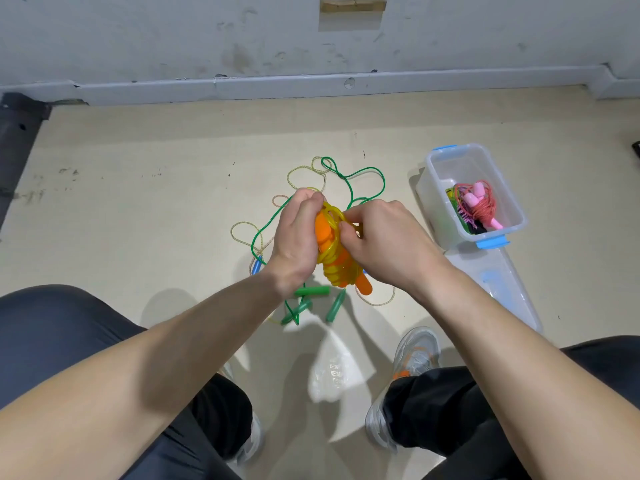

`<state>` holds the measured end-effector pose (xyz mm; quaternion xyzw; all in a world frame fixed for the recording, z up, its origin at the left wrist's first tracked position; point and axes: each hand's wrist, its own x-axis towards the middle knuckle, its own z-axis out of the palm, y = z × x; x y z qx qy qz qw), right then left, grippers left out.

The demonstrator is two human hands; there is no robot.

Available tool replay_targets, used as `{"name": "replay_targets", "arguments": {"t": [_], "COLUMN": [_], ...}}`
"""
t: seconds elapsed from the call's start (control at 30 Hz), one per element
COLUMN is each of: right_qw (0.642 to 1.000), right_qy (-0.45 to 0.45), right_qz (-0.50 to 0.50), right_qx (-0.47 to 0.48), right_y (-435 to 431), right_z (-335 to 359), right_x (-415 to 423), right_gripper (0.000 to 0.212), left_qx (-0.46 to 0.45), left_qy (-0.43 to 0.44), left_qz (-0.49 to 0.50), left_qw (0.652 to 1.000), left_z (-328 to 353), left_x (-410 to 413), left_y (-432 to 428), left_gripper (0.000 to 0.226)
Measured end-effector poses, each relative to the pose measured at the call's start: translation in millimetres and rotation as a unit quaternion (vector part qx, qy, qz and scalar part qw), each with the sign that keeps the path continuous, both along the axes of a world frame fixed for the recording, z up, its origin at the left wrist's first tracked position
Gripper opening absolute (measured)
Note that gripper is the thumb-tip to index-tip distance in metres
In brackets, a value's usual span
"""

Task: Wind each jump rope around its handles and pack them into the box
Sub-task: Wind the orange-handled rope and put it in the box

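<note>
My left hand (298, 237) grips the orange handles (325, 233) of a jump rope, with the yellow rope (334, 268) coiled round them. My right hand (384, 242) pinches a loop of that yellow rope near the top of the bundle. Below my hands on the floor lie green handles (311, 292) with a green rope (367, 171) looping away behind, tangled with a thin speckled rope (242, 225) that has a blue handle (257, 265). At the right stands the clear plastic box (446, 161) with blue clips, holding a wound pink rope (479, 204) and darker ones.
The box's clear lid (502, 282) lies on the floor just in front of the box. A crumpled clear plastic bag (332, 372) lies between my shoes. My knees frame the lower view. A grey wall skirting (311, 86) runs across the back.
</note>
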<state>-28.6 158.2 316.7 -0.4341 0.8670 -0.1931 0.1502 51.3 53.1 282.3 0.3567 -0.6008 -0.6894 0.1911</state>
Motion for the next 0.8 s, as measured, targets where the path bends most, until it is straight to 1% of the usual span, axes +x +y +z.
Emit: {"name": "replay_targets", "arguments": {"t": [0.07, 0.13, 0.2, 0.23, 0.33, 0.37, 0.43, 0.5, 0.6, 0.67, 0.7, 0.8], "right_qw": [1.0, 0.999, 0.997, 0.997, 0.998, 0.998, 0.998, 0.999, 0.988, 0.972, 0.965, 0.952], "right_qy": [0.01, 0.026, 0.025, 0.021, 0.034, 0.045, 0.051, 0.007, -0.139, -0.23, -0.259, -0.294], "right_qz": [0.008, 0.025, 0.037, 0.036, 0.011, 0.006, 0.003, 0.004, -0.009, -0.03, -0.044, -0.08], "right_qx": [0.01, 0.034, 0.061, 0.068, 0.052, 0.042, 0.034, 0.045, 0.058, 0.037, 0.019, -0.033], "right_y": [0, 0, 0, 0, 0, 0, 0, 0, 0, 0, 0, 0], "right_z": [1, 2, 0, -1, -6, -7, -8, -8, -8, -10, -12, -16], "right_x": [1, 1, 2, 2, 3, 2, 1, -3, -12, -15, -15, -16], "right_gripper": [0.029, 0.027, 0.023, 0.022, 0.018, 0.018, 0.019, 0.019, 0.02, 0.019, 0.018, 0.018], "left_qx": [-0.002, 0.001, 0.006, 0.008, 0.007, 0.007, 0.019, 0.031, 0.038, 0.027, 0.02, 0.013], "left_qy": [-0.01, -0.014, -0.012, -0.011, -0.01, -0.007, -0.003, 0.005, 0.005, 0.0, -0.001, 0.009], "left_qz": [0.002, 0.0, -0.008, -0.013, -0.014, -0.013, -0.02, -0.032, -0.056, -0.072, -0.075, -0.073], "left_qw": [1.0, 1.0, 1.0, 1.0, 1.0, 1.0, 1.0, 0.999, 0.998, 0.997, 0.997, 0.997], "left_z": [2, 2, 0, -1, -1, -1, 1, 2, 1, -1, -3, 1], "left_x": [-1, -1, -2, -2, -2, -2, -2, -2, 0, 0, 0, 0], "left_y": [2, 3, 4, 4, 4, 3, 3, 4, 5, 4, 2, 1], "left_gripper": [0.031, 0.04, 0.044, 0.042, 0.024, 0.024, 0.033, 0.031, 0.023, 0.023, 0.024, 0.02]}}
